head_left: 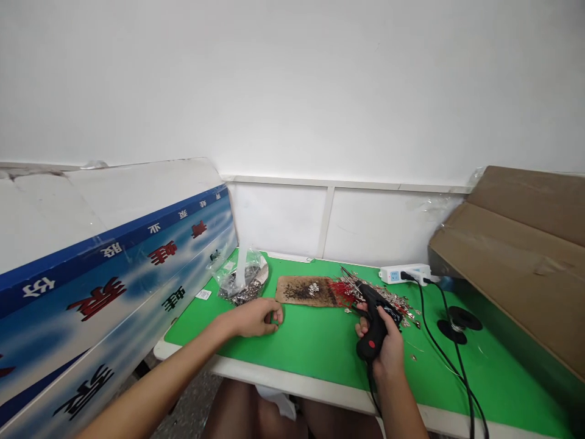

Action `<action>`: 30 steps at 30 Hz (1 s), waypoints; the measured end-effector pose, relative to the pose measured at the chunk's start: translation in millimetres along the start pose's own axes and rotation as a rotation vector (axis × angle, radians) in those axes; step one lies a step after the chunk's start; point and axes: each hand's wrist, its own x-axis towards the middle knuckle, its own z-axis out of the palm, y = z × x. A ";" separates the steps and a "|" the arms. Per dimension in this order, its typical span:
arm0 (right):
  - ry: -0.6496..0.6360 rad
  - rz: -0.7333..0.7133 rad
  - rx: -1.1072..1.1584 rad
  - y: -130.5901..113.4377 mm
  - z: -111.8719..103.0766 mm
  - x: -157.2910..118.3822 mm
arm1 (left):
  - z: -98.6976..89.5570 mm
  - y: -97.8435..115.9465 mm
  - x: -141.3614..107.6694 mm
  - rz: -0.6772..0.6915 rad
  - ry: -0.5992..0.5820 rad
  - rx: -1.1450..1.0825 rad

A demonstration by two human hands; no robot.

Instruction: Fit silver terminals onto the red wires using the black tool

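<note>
My right hand [387, 341] grips a black soldering gun [375, 329] with a red button low on its handle. The gun's metal tip points up and left, over red wires [345, 294] and a heap of small metal pieces [397, 300]. Those wires lie at the right end of a scorched brown board [292, 289], where several small silvery pieces [313, 288] sit. Near the board's left corner my left hand [256, 317] rests on the green tabletop [311, 341]. Its fingers are loosely curled in, with nothing visible in them.
A clear plastic bag [244, 280] of dark small parts stands at the back left. Behind the metal pieces is a white power strip [404, 273], its black cords [445, 353] running past a black spool [459, 323]. Cardboard boxes [516, 244] and a printed panel [119, 280] flank the table.
</note>
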 end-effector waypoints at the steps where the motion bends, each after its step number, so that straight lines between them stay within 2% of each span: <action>1: -0.003 0.001 -0.003 0.0 -0.1 -0.1 | 0.3 0.7 -0.8 -0.005 0.010 0.000; 12: -0.008 -0.017 0.002 1.4 -0.4 0.4 | 11.2 2.9 1.5 0.025 0.083 -0.116; 16: -0.007 -0.014 0.002 1.7 -0.7 1.0 | 12.8 9.7 27.9 0.078 0.145 -0.194; 19: -0.006 -0.011 0.009 2.1 -0.4 2.1 | 11.4 15.9 63.4 0.120 0.271 -0.210; 24: -0.024 -0.001 0.005 1.7 -1.0 2.9 | 16.6 16.0 113.4 0.063 0.465 -0.186; 27: -0.034 0.007 -0.010 1.0 -2.3 3.4 | 25.1 8.6 119.4 0.072 0.539 -0.156; 30: -0.026 0.009 -0.019 0.7 -2.7 4.2 | 30.0 1.2 112.3 0.125 0.593 -0.168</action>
